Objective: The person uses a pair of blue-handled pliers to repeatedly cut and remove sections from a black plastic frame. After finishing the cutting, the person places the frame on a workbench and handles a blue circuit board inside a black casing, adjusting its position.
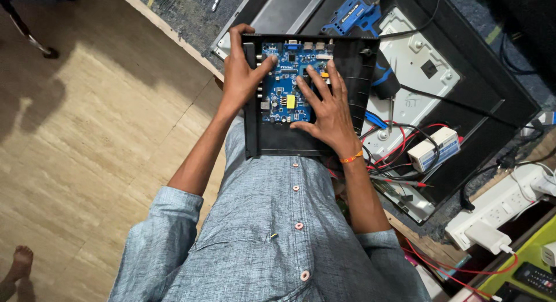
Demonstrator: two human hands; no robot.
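A flat black plastic housing panel (347, 70) is propped against the person's front, and a blue printed circuit board (288, 84) studded with small components and a yellow block sits in its upper left part, directly under both sets of fingers. The left hand (240, 76) grips the panel's left edge, its fingers curled around the rim and the thumb stretched onto the board's top left corner. The right hand (327, 108) lies flat on the board and panel, its fingers spread apart and pressing down on the board's right half, the thumb pointing along the board's lower edge; an orange thread band (351, 158) circles that wrist. Beyond the fingertips, a blue cordless drill (353, 15) rests on the table, just past the panel's top edge. To the right of the right hand's fingers lies a large opened flat screen back with a pale metal plate (420, 67), and further right and nearer the person a small white box meter (434, 149) sits among red and black wires (399, 148). A white power strip (501, 206) lies well off to the right.
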